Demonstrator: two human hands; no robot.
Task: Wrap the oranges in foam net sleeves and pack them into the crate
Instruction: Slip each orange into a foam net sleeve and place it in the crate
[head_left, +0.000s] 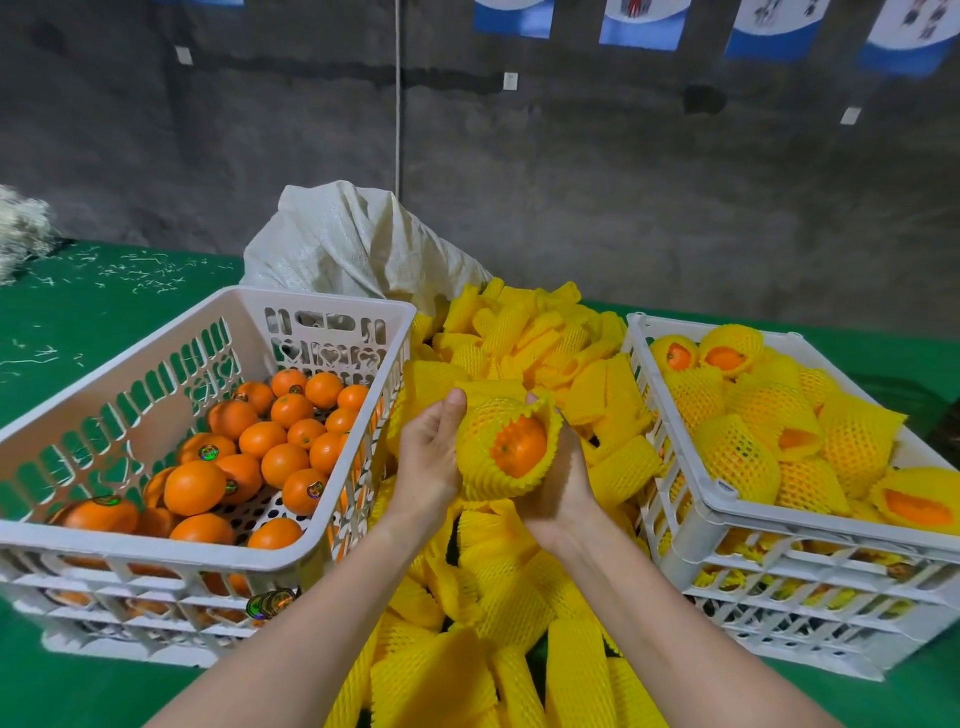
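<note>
An orange (519, 448) sits inside a yellow foam net sleeve (485, 457), its skin showing through the sleeve's open end. My left hand (428, 457) holds the sleeved orange from the left, thumb up along its side. My right hand (558, 488) cups it from below and the right, fingers curled behind the net. The white crate on the left (130, 545) holds several bare oranges (283, 462) with stickers. The white crate on the right (727, 501) holds several sleeved oranges (769, 421).
A heap of loose yellow foam sleeves (540, 338) fills the green table (78, 322) between the two crates and runs toward me. A white woven sack (353, 244) stands behind the heap. The right crate is stacked on another crate.
</note>
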